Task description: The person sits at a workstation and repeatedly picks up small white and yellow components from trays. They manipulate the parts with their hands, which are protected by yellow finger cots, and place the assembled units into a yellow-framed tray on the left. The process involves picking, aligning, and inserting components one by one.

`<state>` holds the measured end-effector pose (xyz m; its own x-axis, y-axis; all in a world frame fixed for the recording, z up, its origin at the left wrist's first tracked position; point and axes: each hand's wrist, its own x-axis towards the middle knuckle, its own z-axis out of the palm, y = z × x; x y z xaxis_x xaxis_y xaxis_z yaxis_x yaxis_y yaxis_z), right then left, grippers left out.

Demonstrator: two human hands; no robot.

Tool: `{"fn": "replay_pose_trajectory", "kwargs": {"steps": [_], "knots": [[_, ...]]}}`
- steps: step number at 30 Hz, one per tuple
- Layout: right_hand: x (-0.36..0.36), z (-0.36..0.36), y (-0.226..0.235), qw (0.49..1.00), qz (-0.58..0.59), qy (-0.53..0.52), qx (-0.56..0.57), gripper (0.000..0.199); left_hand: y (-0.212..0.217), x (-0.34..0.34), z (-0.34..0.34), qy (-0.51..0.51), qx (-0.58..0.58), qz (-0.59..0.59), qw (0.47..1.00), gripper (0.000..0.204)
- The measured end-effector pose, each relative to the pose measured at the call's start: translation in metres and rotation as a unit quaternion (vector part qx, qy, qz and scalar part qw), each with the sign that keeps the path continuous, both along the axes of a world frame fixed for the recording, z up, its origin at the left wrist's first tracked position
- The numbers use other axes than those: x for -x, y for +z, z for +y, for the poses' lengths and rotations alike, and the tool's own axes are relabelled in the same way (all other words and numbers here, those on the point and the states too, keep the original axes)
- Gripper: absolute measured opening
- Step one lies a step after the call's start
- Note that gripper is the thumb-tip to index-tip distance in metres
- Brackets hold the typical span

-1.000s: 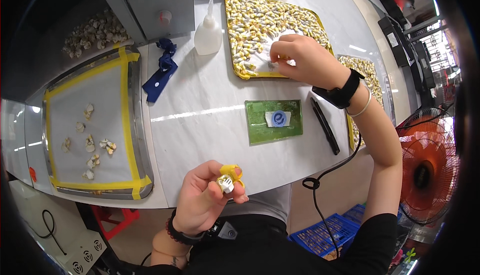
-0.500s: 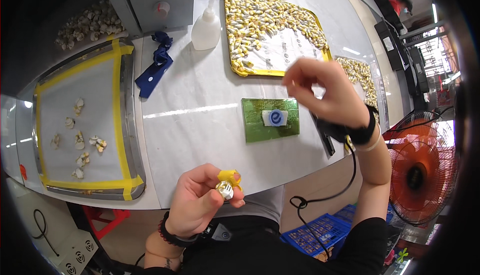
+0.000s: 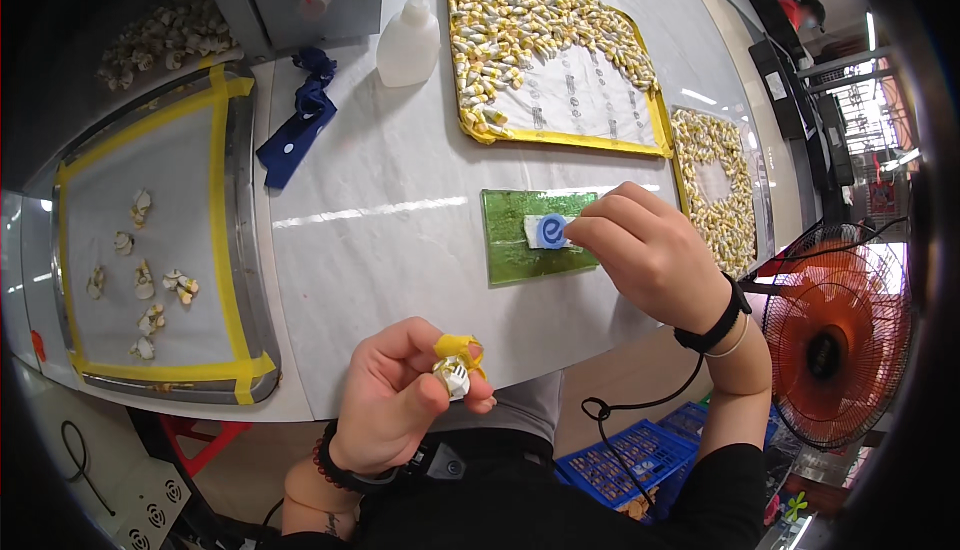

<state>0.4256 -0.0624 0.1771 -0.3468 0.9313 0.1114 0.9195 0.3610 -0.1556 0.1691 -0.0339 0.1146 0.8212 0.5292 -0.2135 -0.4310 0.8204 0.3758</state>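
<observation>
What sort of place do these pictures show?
Probably a small-parts assembly workshop: a tray of many yellow-and-white pieces, a squeeze bottle and a green plate share one worktable.

This looks like a workshop: a far tray (image 3: pixel 545 100) crowded with many small pieces (image 3: pixel 490 30), a squeeze bottle (image 3: pixel 408 48), a boxy grey cabinet (image 3: pixel 300 20) at far left, an orange fan (image 3: pixel 825 350) at right, blue crates (image 3: pixel 590 466) near right.

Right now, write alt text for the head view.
A person's left hand holds a small white-and-yellow piece while the right hand is at a blue disc on a white pad atop a green slab. Beyond, a yellow-edged tray holds many small pieces.
</observation>
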Motion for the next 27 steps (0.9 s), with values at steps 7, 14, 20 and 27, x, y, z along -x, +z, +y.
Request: {"fn": "replay_pose_trajectory", "kwargs": {"steps": [7,14,20,27], "knots": [[0.002,-0.001,-0.008,0.999,0.042,0.002,0.010,0.018,0.008,-0.010,0.000,-0.010,0.026,0.024,0.999,0.040],[0.025,0.001,0.027,0.954,0.298,-0.024,0.009,0.017,0.004,-0.014,0.004,-0.117,0.089,-0.054,0.988,0.033],[0.045,0.004,0.025,0.929,0.363,0.056,-0.038,0.019,0.006,-0.020,0.003,-0.174,0.109,-0.097,0.974,0.033],[0.044,0.010,0.017,0.922,0.364,0.125,-0.050,0.012,0.009,-0.021,0.004,-0.211,0.138,-0.117,0.961,0.030]]}}
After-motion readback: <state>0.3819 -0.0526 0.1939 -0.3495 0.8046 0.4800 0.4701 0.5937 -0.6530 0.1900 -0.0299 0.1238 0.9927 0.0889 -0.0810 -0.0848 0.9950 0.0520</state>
